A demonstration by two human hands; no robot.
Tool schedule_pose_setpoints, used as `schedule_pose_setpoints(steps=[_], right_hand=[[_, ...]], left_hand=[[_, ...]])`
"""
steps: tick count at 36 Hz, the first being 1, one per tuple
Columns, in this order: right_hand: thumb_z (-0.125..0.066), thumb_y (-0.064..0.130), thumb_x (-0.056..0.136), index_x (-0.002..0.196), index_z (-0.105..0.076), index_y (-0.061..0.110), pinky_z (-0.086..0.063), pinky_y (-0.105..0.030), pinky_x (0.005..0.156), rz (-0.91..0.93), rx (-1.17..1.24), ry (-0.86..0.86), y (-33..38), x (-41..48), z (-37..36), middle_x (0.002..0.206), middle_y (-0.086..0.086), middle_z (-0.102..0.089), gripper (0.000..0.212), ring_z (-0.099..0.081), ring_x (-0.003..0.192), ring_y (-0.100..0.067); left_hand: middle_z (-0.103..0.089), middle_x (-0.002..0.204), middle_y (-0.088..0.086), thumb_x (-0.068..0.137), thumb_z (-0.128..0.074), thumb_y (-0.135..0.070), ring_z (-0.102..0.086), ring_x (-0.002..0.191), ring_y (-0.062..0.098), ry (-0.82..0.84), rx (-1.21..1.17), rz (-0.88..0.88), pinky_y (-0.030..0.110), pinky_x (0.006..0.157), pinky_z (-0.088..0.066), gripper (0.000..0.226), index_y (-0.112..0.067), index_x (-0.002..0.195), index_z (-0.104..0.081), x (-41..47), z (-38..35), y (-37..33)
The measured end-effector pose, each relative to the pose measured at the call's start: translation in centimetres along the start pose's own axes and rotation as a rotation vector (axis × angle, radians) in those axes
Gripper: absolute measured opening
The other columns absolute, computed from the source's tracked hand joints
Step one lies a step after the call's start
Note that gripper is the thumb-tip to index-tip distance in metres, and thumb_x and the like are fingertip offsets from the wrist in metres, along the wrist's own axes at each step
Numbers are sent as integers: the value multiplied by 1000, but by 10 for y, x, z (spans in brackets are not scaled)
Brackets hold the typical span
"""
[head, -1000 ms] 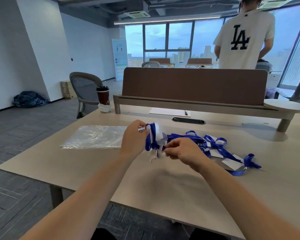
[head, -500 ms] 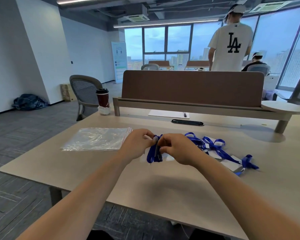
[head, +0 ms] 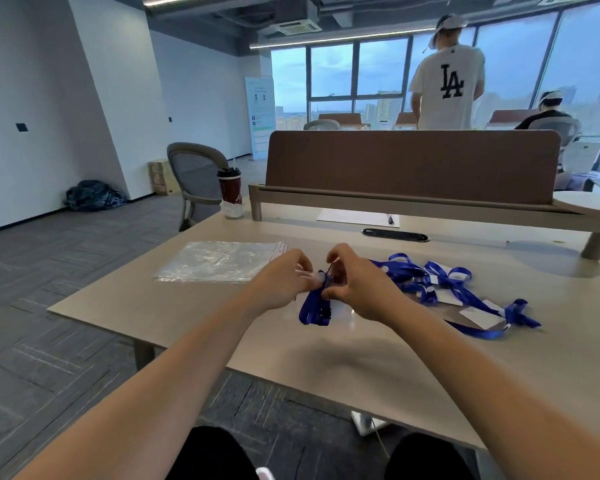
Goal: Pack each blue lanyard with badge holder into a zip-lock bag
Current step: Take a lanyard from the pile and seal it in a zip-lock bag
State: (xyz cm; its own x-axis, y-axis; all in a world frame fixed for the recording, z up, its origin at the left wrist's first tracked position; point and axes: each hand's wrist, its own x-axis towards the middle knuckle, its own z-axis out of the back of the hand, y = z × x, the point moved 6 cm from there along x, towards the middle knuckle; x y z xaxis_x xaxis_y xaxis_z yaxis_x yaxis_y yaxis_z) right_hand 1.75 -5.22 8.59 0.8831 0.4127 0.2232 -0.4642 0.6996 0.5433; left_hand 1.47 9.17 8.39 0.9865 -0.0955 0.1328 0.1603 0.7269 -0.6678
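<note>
left hand (head: 284, 283) and right hand (head: 358, 286) both pinch the bundled lanyard (head: 313, 309), so i'd cinch its loops tight and flat before reaching for a bag (head: 218, 262).

In front of the brown divider (head: 413, 164): two hands, left hand (head: 281, 282) and right hand (head: 361, 289); one folded blue lanyard (head: 314, 310); one loose tangle of lanyards (head: 447, 282), count unclear; one stack of zip-lock bags (head: 215, 261); one cup (head: 229, 188), one paper sheet (head: 354, 216), one pen (head: 389, 219). Behind it: two people, standing person (head: 445, 88), seated person (head: 548, 112).
</note>
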Motion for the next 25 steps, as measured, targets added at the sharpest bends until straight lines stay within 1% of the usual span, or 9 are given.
schedule_pose_setpoints(steps=[2, 4, 9, 12, 14, 18, 20, 22, 25], right_hand=[[-71, 19, 88, 130, -45, 23, -49, -23, 83, -1, 4, 20, 3, 2, -7, 113, 3, -61, 49, -58, 95, -9], [-67, 18, 91, 130, -51, 23, -45, -21, 83, 15, -10, 48, 6, 6, -13, 116, 4, -63, 42, -55, 97, -7], [-65, 20, 93, 113, -57, 26, -41, -18, 73, 16, 1, 61, 10, 24, -19, 99, 11, -58, 23, -55, 91, -6], [-67, 20, 92, 104, -55, 28, -41, -19, 73, -1, 14, 82, 9, 39, -26, 93, 13, -56, 19, -55, 89, -8], [-68, 19, 91, 102, -55, 28, -42, -19, 73, 1, 25, 78, 8, 49, -29, 91, 13, -56, 19, -56, 87, -8], [-68, 21, 91, 99, -55, 27, -39, -14, 66, 11, 39, 29, 2, 74, -34, 88, 14, -56, 17, -55, 83, -6], [-68, 21, 91, 98, -55, 25, -38, -16, 62, -7, 50, -18, -5, 89, -37, 86, 13, -55, 15, -53, 78, -5], [-68, 21, 91, 97, -55, 23, -41, -20, 59, -49, 76, -64, -13, 105, -41, 85, 10, -55, 15, -52, 73, -6], [-67, 22, 92, 99, -55, 21, -49, -28, 62, -122, 104, -96, -28, 127, -49, 87, 5, -57, 14, -56, 72, -13]], left_hand=[[-66, 101, -1, 88, -70, -42, -64, 92, 18, -17, -32, 34, 38, 83, -58, 35, -21, 109, -53, -3, 1, 7], [-67, 99, 1, 86, -72, -43, -64, 91, 19, -53, -46, 62, 40, 85, -57, 37, -22, 108, -51, -4, 5, 11], [-65, 97, 2, 84, -75, -44, -62, 82, 14, -111, -115, 81, 29, 71, -56, 45, -18, 112, -50, -4, 18, 20], [-66, 105, 2, 89, -72, -32, -67, 90, 19, -88, -212, 112, 40, 84, -60, 36, -20, 114, -50, 1, 22, 33], [-67, 103, 0, 91, -69, -30, -67, 93, 19, -102, -218, 105, 42, 87, -59, 28, -20, 112, -52, 8, 25, 40], [-67, 96, -1, 97, -60, -28, -67, 90, 19, -224, -195, 109, 41, 89, -56, 9, -20, 101, -58, 28, 39, 58], [-68, 94, 0, 98, -56, -20, -67, 90, 20, -279, -163, 130, 36, 85, -56, 4, -19, 100, -59, 40, 45, 72], [-68, 97, -2, 99, -54, -17, -65, 92, 17, -316, -62, 154, 27, 79, -50, 11, -20, 104, -63, 53, 50, 89], [-67, 107, -1, 100, -53, -15, -61, 97, 15, -311, 69, 183, 24, 83, -44, 21, -15, 114, -68, 73, 50, 111]])
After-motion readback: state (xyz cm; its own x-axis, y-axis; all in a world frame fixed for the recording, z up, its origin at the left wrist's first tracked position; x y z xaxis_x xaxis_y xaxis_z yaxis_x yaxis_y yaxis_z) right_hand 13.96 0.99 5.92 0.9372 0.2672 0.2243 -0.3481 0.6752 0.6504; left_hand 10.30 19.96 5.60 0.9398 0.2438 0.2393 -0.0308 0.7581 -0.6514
